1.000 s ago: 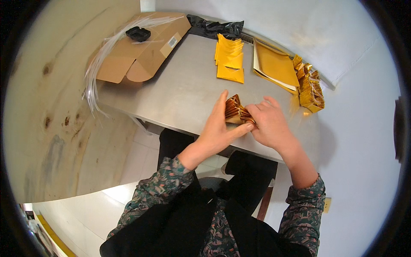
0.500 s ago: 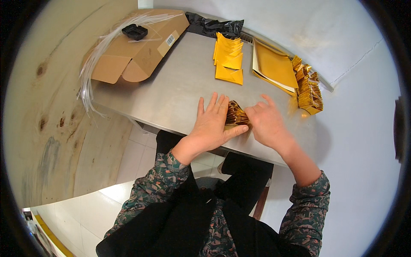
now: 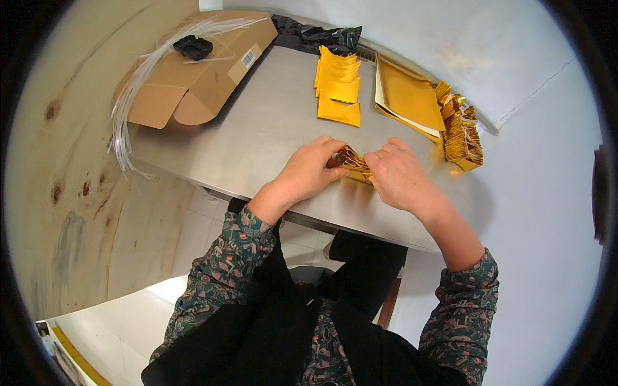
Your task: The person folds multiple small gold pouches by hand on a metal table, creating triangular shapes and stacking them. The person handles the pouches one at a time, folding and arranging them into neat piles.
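Between my hands, over the near part of the metal table, is a stack of folded gold paper pieces with their edges facing up. My left hand is curled round the stack's left end, thumb on the near side and fingers on the far side. On the right end, my right hand grips the stack with its fingers bent in. Parts of the stack are hidden by both hands.
Flat yellow folded envelopes overlap in a row beyond my hands. Gold sheets and bundled gold folds lie by the wall. A cardboard box at left carries clear strips and a black tray. Black plastic lies behind.
My left hand, flat with spread fingers before, has curled round the left end of the gold stack. My right hand stays at the other end, and the view has shifted slightly.
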{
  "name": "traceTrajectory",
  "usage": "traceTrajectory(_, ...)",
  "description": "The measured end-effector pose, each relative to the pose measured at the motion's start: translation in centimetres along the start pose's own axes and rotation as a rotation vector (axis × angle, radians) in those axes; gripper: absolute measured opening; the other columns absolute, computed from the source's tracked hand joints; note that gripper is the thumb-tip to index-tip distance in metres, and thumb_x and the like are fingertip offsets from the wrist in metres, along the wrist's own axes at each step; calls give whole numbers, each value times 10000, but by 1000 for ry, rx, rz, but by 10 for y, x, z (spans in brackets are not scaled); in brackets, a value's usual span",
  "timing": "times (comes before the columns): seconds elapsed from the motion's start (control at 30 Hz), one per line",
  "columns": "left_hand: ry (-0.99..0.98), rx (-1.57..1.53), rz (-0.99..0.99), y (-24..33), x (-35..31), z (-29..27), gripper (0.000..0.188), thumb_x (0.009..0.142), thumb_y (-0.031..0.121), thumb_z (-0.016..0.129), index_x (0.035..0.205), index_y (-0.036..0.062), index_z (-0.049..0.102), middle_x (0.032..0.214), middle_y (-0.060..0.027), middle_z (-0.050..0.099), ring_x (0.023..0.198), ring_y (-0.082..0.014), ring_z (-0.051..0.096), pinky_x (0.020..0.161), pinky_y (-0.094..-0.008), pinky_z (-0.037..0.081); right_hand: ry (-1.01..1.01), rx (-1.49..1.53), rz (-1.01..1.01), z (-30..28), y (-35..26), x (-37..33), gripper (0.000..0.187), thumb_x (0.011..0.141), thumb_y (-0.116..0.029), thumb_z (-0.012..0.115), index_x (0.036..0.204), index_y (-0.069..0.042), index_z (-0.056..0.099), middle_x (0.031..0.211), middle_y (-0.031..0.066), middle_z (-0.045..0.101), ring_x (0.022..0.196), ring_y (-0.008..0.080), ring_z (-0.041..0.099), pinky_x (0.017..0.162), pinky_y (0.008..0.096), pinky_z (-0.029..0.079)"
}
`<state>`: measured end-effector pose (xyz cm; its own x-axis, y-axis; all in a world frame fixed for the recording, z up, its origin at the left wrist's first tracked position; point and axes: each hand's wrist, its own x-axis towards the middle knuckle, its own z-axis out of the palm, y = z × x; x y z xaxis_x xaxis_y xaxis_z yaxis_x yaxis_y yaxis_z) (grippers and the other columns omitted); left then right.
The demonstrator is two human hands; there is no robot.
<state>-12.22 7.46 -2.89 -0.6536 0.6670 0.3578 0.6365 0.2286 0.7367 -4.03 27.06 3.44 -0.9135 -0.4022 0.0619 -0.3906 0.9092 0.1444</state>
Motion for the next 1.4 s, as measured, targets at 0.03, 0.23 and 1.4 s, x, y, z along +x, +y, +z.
traceTrajectory(0.03, -38, -3, -28, 0, 2, -2, 410, 810, 150, 780, 1171, 31, 624, 990, -147, 613, 780, -272, 646, 714, -353, 535, 5, -10, -3, -1, -1, 0, 114, 789, -51, 589, 885, -19, 641, 874, 151, 690, 945, 315, 635, 1044, 478, 403)
traceTrajectory(0.23, -91, -92, -74, 5, -6, -11, 410, 795, 186, 806, 1128, 11, 643, 984, -142, 615, 804, -262, 647, 724, -357, 531, -35, 117, -20, -8, -1, -6, 111, 801, -87, 628, 895, -32, 649, 853, 150, 691, 935, 313, 640, 1031, 477, 409)
traceTrajectory(1.4, 340, -326, -154, 13, 17, 60, 214, 975, 168, 591, 996, 0, 461, 933, -207, 559, 851, -367, 558, 770, -427, 472, -28, 27, 101, 2, 1, -1, 190, 789, -148, 667, 943, -39, 654, 796, 137, 698, 823, 333, 669, 846, 441, 481)
